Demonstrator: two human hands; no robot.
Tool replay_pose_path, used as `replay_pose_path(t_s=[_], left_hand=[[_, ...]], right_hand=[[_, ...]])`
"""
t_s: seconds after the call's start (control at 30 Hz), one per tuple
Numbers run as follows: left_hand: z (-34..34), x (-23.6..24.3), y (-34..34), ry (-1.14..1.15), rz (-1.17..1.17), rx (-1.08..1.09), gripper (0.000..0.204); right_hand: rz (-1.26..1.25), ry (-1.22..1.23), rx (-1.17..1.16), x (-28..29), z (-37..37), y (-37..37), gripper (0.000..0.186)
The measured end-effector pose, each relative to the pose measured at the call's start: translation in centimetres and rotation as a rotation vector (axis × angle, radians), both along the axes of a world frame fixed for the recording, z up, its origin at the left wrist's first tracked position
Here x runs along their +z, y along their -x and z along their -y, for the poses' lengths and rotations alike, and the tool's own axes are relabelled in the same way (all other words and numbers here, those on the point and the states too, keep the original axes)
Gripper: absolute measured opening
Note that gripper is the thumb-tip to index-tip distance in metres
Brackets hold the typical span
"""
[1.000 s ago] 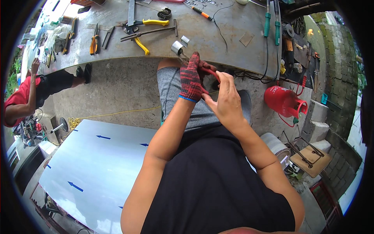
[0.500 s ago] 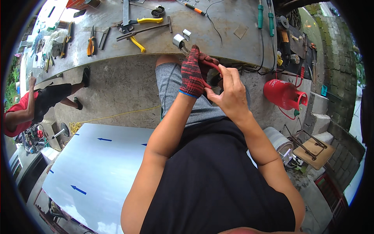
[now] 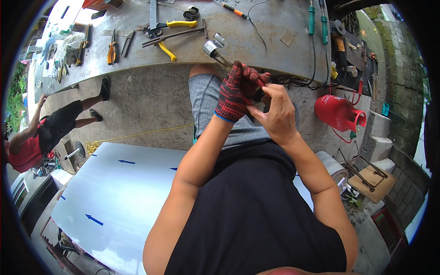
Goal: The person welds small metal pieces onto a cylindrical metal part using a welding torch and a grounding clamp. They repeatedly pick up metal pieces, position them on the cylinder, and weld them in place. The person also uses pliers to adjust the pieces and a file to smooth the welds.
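My left hand (image 3: 231, 94), in a red and black knit glove with a blue cuff, is wrapped around a plier-like tool with red handles. The tool's metal jaws (image 3: 222, 61) point up and left, toward the bench edge. At their tips is a small shiny curled metal piece (image 3: 211, 47), over the edge of the metal workbench (image 3: 247, 50). My bare right hand (image 3: 277, 107) is closed, its thumb and fingers at the red handle (image 3: 260, 83) beside the glove. The hands hide much of the tool, so how each finger grips it is partly hidden.
Yellow-handled snips (image 3: 181, 23), a T-shaped bar (image 3: 176, 36) and orange-handled pliers (image 3: 112, 52) lie on the bench. A red gas cylinder (image 3: 333, 110) stands to the right, near a folding stool (image 3: 372, 181). A large pale sheet (image 3: 123, 192) is behind me; another person (image 3: 59, 117) is at left.
Both hands have shifted slightly downward with the tool. My right fingers have closed in nearer the glove, and the curled metal piece has turned slightly. The person at left has moved an arm.
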State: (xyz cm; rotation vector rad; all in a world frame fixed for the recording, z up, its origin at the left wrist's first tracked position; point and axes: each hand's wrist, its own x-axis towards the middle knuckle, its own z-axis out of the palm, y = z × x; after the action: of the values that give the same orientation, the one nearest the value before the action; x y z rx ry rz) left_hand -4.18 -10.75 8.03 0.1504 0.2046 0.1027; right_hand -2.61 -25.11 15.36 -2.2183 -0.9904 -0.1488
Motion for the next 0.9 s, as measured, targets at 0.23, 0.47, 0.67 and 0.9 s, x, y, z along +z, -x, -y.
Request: replay_pose_path(t_s=[0.23,0.47,0.67,0.9], left_hand=[[-2.8,-1.5,0.5,-0.007,-0.096,-0.031,0.041],[-3.7,-2.3,1.7,-0.05,-0.13,-0.089,0.036],[-3.7,-2.4,2.4,-0.065,-0.216,-0.11,0.038],[-3.5,-2.7,2.4,-0.026,-0.188,-0.114,0.038]], right_hand=[[-0.069,-0.001,0.079,1.9,0.3,-4.4,0.052],[0.045,0.088,-0.044,-2.8,-2.1,-18.6,0.016],[0.084,0.227,0.058,-7.6,-9.2,-26.4,0.013],[-0.002,0.478,0.055,-10.3,-15.3,-30.2,0.018]])
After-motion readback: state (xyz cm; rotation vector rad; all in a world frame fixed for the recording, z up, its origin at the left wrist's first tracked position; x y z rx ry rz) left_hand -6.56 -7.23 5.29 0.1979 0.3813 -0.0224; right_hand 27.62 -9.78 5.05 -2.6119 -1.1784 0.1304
